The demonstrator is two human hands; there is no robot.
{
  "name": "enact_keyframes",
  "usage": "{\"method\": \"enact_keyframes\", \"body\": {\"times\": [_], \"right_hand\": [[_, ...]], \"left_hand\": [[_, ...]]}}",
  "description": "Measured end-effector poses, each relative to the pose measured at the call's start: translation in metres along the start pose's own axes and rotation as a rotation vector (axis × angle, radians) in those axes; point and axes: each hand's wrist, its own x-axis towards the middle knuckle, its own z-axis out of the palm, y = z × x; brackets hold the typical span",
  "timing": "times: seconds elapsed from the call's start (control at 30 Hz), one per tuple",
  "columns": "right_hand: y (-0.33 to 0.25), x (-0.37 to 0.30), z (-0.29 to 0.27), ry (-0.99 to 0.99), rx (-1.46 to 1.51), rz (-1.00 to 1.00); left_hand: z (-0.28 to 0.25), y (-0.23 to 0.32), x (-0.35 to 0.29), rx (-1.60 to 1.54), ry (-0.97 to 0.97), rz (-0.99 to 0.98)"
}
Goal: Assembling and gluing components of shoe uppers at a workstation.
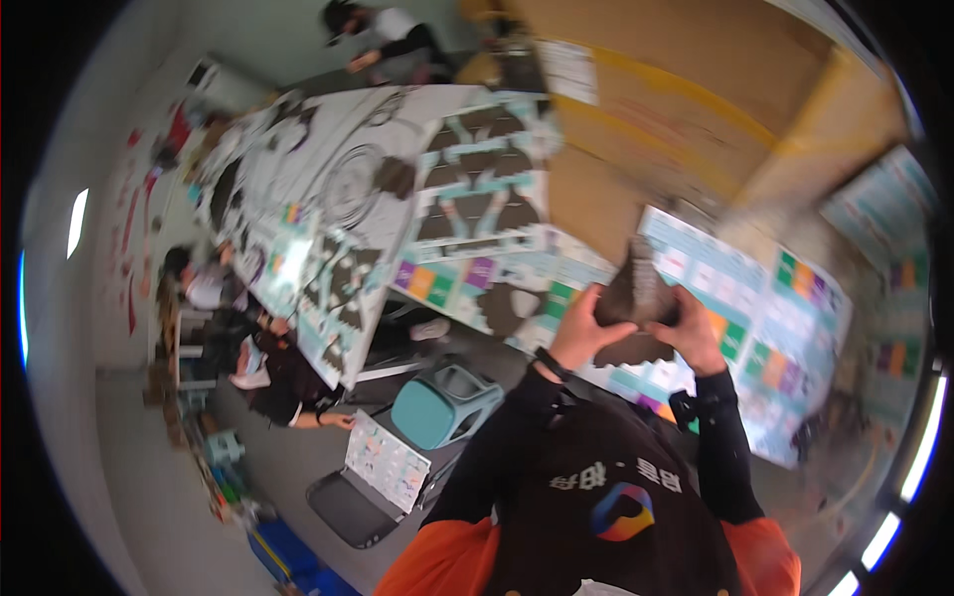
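Both my hands are raised in front of my chest over a table. My left hand (pixel 584 323) and my right hand (pixel 693 333) together grip a dark brown, flat, irregular cardboard-like piece (pixel 636 293). Beneath them lies a large white printed sheet (pixel 785 328) with teal borders and small coloured squares. The picture is blurred, so the finger positions are unclear. Black sleeves cover both forearms, and a dark band sits on my left wrist.
A long table (pixel 328 169) at left holds printed sheets and several dark brown pieces. People sit beside it at left (pixel 278 372) and another person bends at the far end (pixel 383 40). A teal stool (pixel 442 402) stands on the floor. Large cardboard boxes (pixel 676 109) rise behind.
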Motion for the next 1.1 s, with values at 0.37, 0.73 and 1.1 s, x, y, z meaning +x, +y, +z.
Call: {"method": "enact_keyframes", "body": {"times": [0.37, 0.73, 1.1], "right_hand": [[-0.112, 0.245, 0.351, -0.108, -0.188, -0.129], [-0.008, 0.287, 0.385, 0.079, -0.335, 0.434], [0.089, 0.304, 0.403, 0.151, -0.44, 0.681]], "left_hand": [[-0.496, -0.083, 0.102, -0.193, 0.352, -0.294], [-1.101, -0.436, 0.28, 1.088, 0.606, -0.068], [-1.045, -0.581, 0.436, 0.45, 1.007, -1.03]]}}
